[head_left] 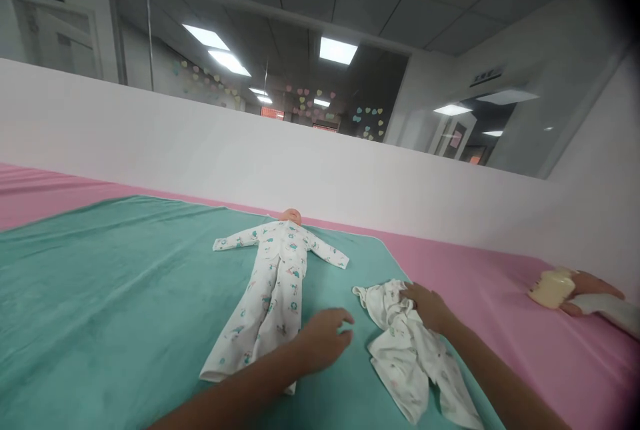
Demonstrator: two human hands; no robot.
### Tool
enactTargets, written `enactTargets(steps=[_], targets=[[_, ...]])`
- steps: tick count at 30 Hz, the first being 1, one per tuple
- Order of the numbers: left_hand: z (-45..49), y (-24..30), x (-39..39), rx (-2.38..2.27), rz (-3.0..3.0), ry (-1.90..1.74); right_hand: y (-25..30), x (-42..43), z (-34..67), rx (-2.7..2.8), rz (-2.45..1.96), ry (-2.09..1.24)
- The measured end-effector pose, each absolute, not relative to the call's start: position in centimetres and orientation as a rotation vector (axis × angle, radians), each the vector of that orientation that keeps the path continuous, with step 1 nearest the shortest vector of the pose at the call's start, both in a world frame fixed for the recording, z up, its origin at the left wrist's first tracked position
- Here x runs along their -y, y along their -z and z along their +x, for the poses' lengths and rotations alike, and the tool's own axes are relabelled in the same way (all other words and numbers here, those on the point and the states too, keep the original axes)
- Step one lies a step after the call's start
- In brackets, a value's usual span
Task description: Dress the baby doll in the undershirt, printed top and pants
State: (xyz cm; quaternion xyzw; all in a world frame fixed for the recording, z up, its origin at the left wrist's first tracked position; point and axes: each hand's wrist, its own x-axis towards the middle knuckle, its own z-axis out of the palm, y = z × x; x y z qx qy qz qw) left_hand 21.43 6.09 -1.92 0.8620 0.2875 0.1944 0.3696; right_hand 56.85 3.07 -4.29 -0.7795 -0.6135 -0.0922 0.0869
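A baby doll [291, 216] lies on its back on a green blanket [125, 297], dressed in a white printed top [285, 242] and matching long pants [270, 310]. My left hand [327, 340] hovers just right of the pant legs, thumb and fingers apart, holding nothing. To the right lies a crumpled white printed baby garment [400, 343], its legs or sleeves spread toward me. My right hand [429, 307] is at its upper right edge, fingers bent onto the fabric. The fingertips are partly hidden in the folds.
Pink sheeting [450, 270] shows beneath the blanket. On the right sits a cream-coloured object [553, 287] beside a skin-toned, partly white-covered thing [600, 293], perhaps another doll. A low white wall [250, 157] with glass above borders the far side.
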Motion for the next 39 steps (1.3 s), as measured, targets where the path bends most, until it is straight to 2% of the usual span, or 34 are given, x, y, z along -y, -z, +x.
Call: enactTargets(steps=[4, 8, 11, 15, 18, 21, 29, 35, 39], targets=[[18.4, -2.7, -10.1, -0.744, 1.956, -0.8, 2.7, -6.6, 49.4, 1.518, -1.973, 0.073], [14.9, -2.0, -18.0, -0.927, 1.884, -1.283, 2.7, -13.0, 37.0, 1.601, -1.549, -0.243], [12.9, 1.7, -23.4, -0.985, 1.94, -1.348, 2.2, -18.2, 29.3, 1.634, -1.502, -0.144], [11.8, 5.8, -26.7, -0.96, 1.963, -1.233, 0.8, -23.0, 24.2, 1.772, -1.905, 0.131], [11.9, 6.8, -27.3, -0.93, 1.99, -1.237, 0.2, -24.3, 23.1, 1.789, -2.109, 0.146], [12.1, 6.9, -27.4, -0.919, 2.059, -1.234, 0.1, -24.4, 23.4, 1.809, -2.091, 0.082], [12.2, 6.8, -27.5, -0.983, 2.314, -1.178, -0.1, -24.2, 26.6, 1.972, -1.749, -0.185], [12.7, 6.5, -27.6, -1.036, 2.435, -1.104, 0.8, -23.4, 27.9, 1.821, -1.453, -0.512], [12.9, 5.7, -27.1, -1.098, 2.381, -1.061, 1.8, -23.3, 27.7, 1.719, -1.375, -0.559]])
